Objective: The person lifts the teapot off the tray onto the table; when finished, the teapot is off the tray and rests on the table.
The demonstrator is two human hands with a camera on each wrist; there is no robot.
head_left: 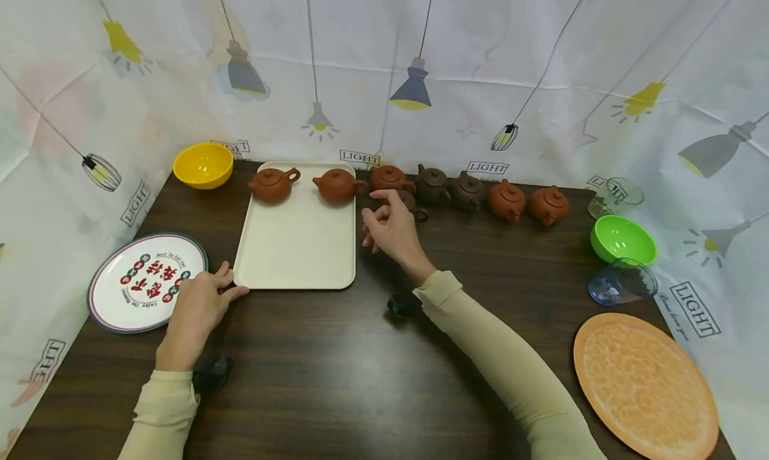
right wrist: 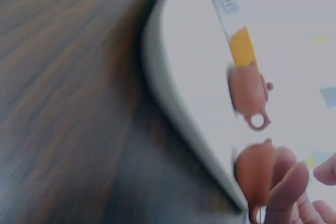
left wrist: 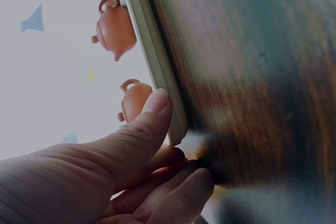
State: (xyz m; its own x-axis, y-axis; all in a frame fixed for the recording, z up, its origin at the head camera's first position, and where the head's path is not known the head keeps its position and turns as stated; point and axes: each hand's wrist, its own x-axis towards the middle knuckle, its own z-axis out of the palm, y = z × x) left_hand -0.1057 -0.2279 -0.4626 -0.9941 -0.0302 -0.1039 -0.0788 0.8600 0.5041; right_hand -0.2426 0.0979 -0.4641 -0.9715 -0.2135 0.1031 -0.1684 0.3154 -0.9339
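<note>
A cream tray [head_left: 294, 253] lies on the dark wooden table, with two brown clay teapots [head_left: 273, 184] [head_left: 338, 185] standing at its far end. My left hand [head_left: 201, 306] is at the tray's near left corner. Its thumb [left wrist: 155, 111] presses the tray rim [left wrist: 149, 45] and the fingers curl round the corner from below. My right hand [head_left: 390, 230] hovers just right of the tray, fingers loosely curled, holding nothing. A small dark teapot [head_left: 416, 207] sits right behind it. The right wrist view is blurred and shows the tray rim [right wrist: 173, 103], both teapots [right wrist: 247, 90] and a fingertip [right wrist: 286, 187].
More teapots [head_left: 467, 191] line the back of the table. A yellow bowl [head_left: 203, 165] is back left and a printed plate [head_left: 144, 280] lies left of the tray. A green bowl [head_left: 623, 240], two glass cups [head_left: 619, 283] and an orange plate [head_left: 645, 383] are on the right.
</note>
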